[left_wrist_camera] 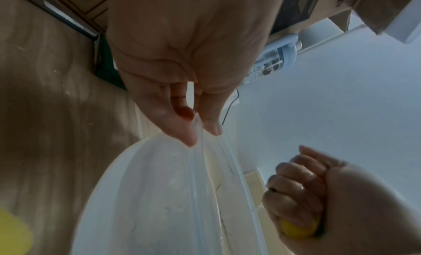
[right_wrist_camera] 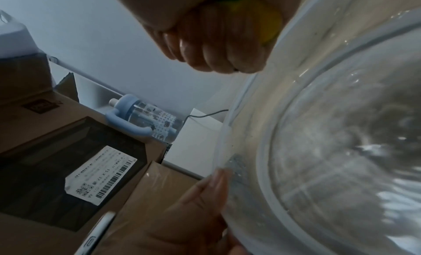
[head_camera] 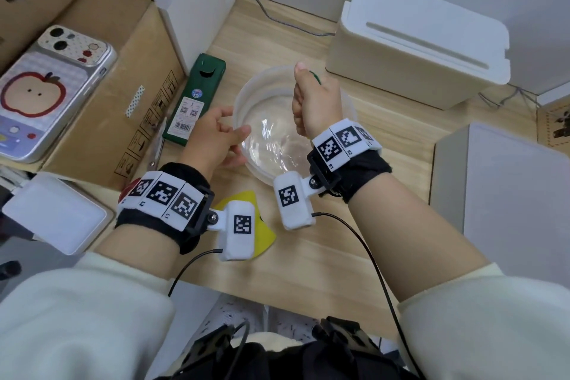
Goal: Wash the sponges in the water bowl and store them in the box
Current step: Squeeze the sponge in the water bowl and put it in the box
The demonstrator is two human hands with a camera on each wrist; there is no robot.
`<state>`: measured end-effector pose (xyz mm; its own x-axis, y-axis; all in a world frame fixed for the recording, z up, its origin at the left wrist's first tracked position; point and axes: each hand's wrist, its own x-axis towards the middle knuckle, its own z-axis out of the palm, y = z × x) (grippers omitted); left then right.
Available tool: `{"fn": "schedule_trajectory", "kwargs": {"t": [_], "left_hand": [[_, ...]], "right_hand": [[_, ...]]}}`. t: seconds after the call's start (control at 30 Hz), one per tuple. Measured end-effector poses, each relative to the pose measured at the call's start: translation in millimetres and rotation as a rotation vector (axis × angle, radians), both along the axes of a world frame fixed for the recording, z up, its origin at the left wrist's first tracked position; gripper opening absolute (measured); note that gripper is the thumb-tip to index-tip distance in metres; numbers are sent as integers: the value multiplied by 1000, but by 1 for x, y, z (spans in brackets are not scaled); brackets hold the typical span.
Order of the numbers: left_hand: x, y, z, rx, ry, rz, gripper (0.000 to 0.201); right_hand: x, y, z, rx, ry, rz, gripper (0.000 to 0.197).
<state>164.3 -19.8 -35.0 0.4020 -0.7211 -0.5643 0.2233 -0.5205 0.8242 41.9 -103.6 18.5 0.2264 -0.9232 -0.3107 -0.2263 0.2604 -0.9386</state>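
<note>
The right hand (head_camera: 314,102) is balled tight round a yellow sponge (left_wrist_camera: 296,229) above the water bowl (head_camera: 246,95), mid-frame. The left hand (head_camera: 212,139) pinches the rim. Squeeze hard over the water, bowl held steady.

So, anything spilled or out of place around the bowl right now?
A few water drops lie on the table left of the bowl. Otherwise nothing stands out: the left hand pinches its rim, and the right hand grips a sponge above the water.
</note>
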Motion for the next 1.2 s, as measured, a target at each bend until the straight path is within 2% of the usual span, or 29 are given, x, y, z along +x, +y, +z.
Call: {"fn": "schedule_trajectory", "kwargs": {"t": [0.1, 0.37, 0.43, 0.5, 0.57, 0.6, 0.7, 0.8, 0.83, 0.93, 1.0, 1.07, 1.1, 1.13, 1.2], "left_hand": [[0, 0, -1, -2, -7, 3, 44], [-3, 1, -3, -10, -1, 21, 46], [-3, 2, -2, -11, 2, 13, 45], [-2, 3, -1, -8, -7, -2, 45], [0, 3, -2, -4, -13, -3, 46], [-1, 3, -2, 1, -16, -8, 47], [-2, 3, -1, 2, -34, -27, 48], [-3, 2, 3, 18, -52, -44, 49], [-2, 2, 3, 22, -58, -51, 49], [-1, 4, 13, 81, -88, -123, 52], [5, 5, 23, 116, -227, -159, 53], [6, 1, 36, 67, -410, -38, 50], [0, -3, 47, -11, -420, 58, 43], [-13, -8, 57, -95, -364, 115, 34], [-48, -18, 76, -205, -143, 96, 21]], "right_hand": [[3, 2, -5, 29, -25, 7, 48], [10, 10, -10, 17, 44, 14, 45], [10, 9, -4, -33, 28, 32, 41], [9, 9, 7, -145, 25, 97, 26], [7, 7, 10, -181, -47, 167, 30], [4, 7, 8, -149, -68, 200, 35], [-5, 14, 0, 18, 89, 225, 33], [-13, 19, -3, 73, 26, 134, 13], [-14, 20, -3, 101, 25, 113, 16], [-27, 21, -6, 171, 114, 108, 45], [-41, 24, 4, 134, 52, 94, 41], [-64, 23, 16, 116, -89, 51, 37], [-79, 21, 20, 120, -163, 12, 34], [-98, 19, 22, 120, -232, -39, 31], [-136, 16, 27, 111, -343, -170, 24]]}}
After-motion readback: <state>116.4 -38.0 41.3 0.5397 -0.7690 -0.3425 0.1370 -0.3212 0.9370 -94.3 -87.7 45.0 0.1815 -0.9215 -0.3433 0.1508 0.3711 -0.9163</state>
